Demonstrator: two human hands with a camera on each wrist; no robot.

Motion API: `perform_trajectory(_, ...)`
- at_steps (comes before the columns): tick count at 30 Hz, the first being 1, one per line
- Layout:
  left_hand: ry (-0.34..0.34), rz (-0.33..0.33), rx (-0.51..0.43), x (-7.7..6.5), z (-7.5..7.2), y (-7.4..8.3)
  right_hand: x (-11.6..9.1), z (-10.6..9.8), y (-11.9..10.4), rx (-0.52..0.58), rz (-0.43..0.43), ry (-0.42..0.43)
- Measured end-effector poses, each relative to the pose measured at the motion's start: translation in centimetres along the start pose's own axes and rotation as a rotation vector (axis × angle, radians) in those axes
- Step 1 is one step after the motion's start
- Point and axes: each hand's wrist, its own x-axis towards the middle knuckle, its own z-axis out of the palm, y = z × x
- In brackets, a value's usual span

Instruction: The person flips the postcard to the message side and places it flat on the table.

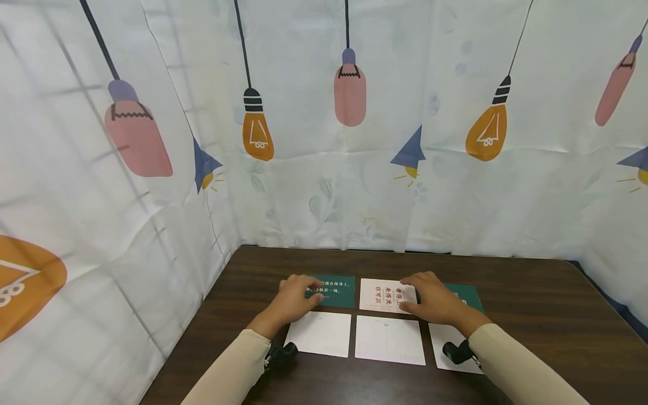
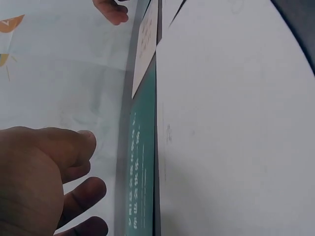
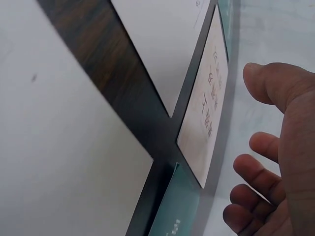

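Observation:
Six postcards lie in two rows on a dark wooden table. In the back row are a green postcard (image 1: 338, 293) with white writing, a pink postcard (image 1: 377, 298) with red writing and another green postcard (image 1: 469, 297). Nearer me are a left white postcard (image 1: 324, 336), a middle white postcard (image 1: 390, 341) and a right white postcard (image 1: 440, 336). My left hand (image 1: 292, 300) hovers by the left green postcard, fingers loosely bent around nothing. Between the pink and right green postcards is my right hand (image 1: 434, 299), partly covering both; the right wrist view shows its fingers (image 3: 263, 174) apart, holding nothing.
The table (image 1: 547, 315) has its far edge against a white curtain (image 1: 304, 191) printed with lamps and bulbs. More of the curtain hangs along the left and right sides. A dark camera mount (image 1: 458, 352) on my right wrist overlaps the right white postcard.

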Motion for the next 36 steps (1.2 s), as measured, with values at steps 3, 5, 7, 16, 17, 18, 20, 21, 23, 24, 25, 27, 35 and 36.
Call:
perform_trajectory(3, -0.002, -0.016, 0.017, 0.0, -0.2, -0.5, 0.3, 0.3, -0.1, 0.016, -0.005, 0.001)
perform_trajectory(5, -0.008, -0.034, 0.032, 0.1, -0.3, -0.8, 0.6, 0.5, -0.2, 0.021, -0.007, 0.0)
perform_trajectory(7, -0.006, -0.048, 0.047, 0.2, -0.4, -1.2, 0.8, 0.6, -0.4, 0.021, -0.004, -0.002)
perform_trajectory(16, -0.012, -0.118, 0.084, 0.6, -0.9, -2.3, 1.9, 0.9, -1.7, 0.016, -0.025, -0.003)
perform_trajectory(17, -0.017, -0.125, 0.09, 0.6, -1.0, -2.4, 2.1, 0.9, -1.8, 0.013, -0.027, -0.006)
perform_trajectory(18, -0.024, -0.132, 0.097, 0.7, -1.1, -2.5, 2.2, 0.9, -1.9, 0.009, -0.033, -0.008)
perform_trajectory(20, -0.033, -0.14, 0.109, 0.8, -1.2, -2.7, 2.6, 1.0, -2.1, 0.012, -0.037, -0.017)
perform_trajectory(21, -0.036, -0.142, 0.114, 0.9, -1.2, -2.8, 2.8, 1.1, -2.1, 0.014, -0.034, -0.023)
perform_trajectory(23, -0.045, -0.142, 0.119, 0.9, -1.3, -2.9, 3.2, 1.3, -2.2, 0.02, -0.035, -0.031)
perform_trajectory(24, -0.051, -0.143, 0.12, 1.0, -1.3, -2.9, 3.4, 1.4, -2.2, 0.021, -0.037, -0.033)
perform_trajectory(25, -0.054, -0.142, 0.121, 1.0, -1.3, -2.9, 3.6, 1.5, -2.3, 0.024, -0.037, -0.037)
perform_trajectory(27, -0.063, -0.148, 0.121, 1.1, -1.4, -3.0, 4.0, 1.8, -2.4, 0.024, -0.034, -0.046)
perform_trajectory(35, -0.084, -0.174, 0.155, 1.4, -1.6, -3.1, 4.9, 2.3, -3.6, 0.034, -0.026, -0.069)
perform_trajectory(36, -0.085, -0.178, 0.153, 1.4, -1.6, -3.1, 5.0, 2.3, -3.8, 0.035, -0.022, -0.072)
